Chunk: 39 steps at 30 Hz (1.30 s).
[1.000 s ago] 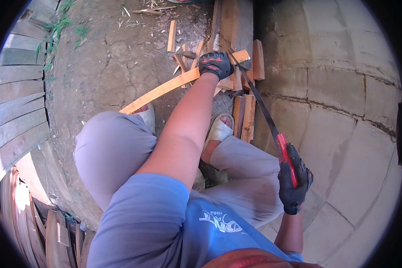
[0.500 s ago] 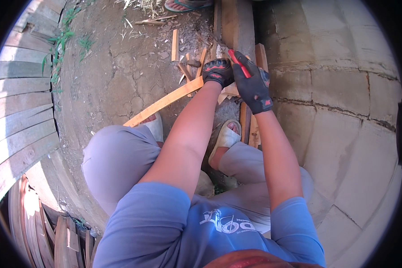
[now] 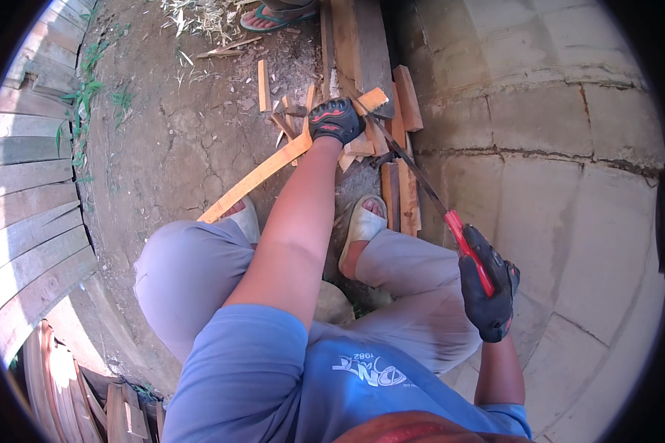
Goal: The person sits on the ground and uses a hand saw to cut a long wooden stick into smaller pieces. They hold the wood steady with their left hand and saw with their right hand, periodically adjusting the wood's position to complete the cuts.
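My left hand (image 3: 335,120), in a black and red glove, is closed round a long light strip of wood (image 3: 266,171). The strip slants from beside my left knee up to a wooden beam, its cut end lying over the beam's near end. In the same kind of glove, my right hand (image 3: 489,284) grips the red handle of a hand saw (image 3: 430,190) out to the right, near my right knee. The long dark blade runs back from it and crosses the strip just right of my left hand. Most of the blade shows edge-on.
Short wood offcuts (image 3: 264,85) lie round the thick wooden beam (image 3: 373,52). More blocks (image 3: 406,96) lean along its right side, by a concrete block wall (image 3: 539,125). Another person's sandalled foot (image 3: 277,18) is at the top, beside wood shavings (image 3: 203,22). Planks (image 3: 33,170) stand at left.
My right hand has drawn the red saw handle back toward me and to the right, baring a long stretch of blade. My left hand stays on the strip; the whole view has shifted slightly.
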Motion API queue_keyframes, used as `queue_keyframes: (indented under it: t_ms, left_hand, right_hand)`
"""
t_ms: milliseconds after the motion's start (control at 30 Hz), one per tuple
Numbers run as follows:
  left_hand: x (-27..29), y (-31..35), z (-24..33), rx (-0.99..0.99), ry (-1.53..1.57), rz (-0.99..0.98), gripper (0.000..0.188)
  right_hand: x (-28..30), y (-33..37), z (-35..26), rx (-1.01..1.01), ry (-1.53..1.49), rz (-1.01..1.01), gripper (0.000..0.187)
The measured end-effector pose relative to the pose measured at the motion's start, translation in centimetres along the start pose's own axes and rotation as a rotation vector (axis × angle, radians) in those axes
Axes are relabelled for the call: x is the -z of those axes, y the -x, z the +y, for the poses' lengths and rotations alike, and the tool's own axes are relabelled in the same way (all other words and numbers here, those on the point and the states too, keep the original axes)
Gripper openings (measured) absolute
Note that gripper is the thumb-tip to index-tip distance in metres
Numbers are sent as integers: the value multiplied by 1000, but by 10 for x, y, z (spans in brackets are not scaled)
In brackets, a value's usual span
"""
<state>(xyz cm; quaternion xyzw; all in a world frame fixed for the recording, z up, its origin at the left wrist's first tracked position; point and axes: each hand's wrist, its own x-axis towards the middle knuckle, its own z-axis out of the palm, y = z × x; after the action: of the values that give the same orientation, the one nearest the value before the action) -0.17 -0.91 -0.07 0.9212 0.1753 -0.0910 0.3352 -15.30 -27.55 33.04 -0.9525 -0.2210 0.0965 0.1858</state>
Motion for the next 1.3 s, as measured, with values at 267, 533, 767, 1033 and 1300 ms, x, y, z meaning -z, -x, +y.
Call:
queue_keyframes:
  t_ms: [267, 533, 767, 1033, 1300]
  left_hand:
    - [10, 2, -5, 51, 38, -23, 56]
    - [6, 7, -4, -4, 77, -21, 49]
    - [3, -1, 0, 1, 90, 36, 49]
    - [2, -4, -2, 10, -7, 10, 44]
    - [3, 0, -5, 13, 46, 19, 51]
  right_hand:
    - [-77, -115, 10, 117, -77, -32, 40]
    - [-203, -238, 26, 154, -215, 198, 34]
    - [-170, -194, 41, 187, -210, 100, 39]
    - [-18, -6, 22, 74, 13, -35, 43]
    - [-79, -101, 14, 114, -42, -13, 39]
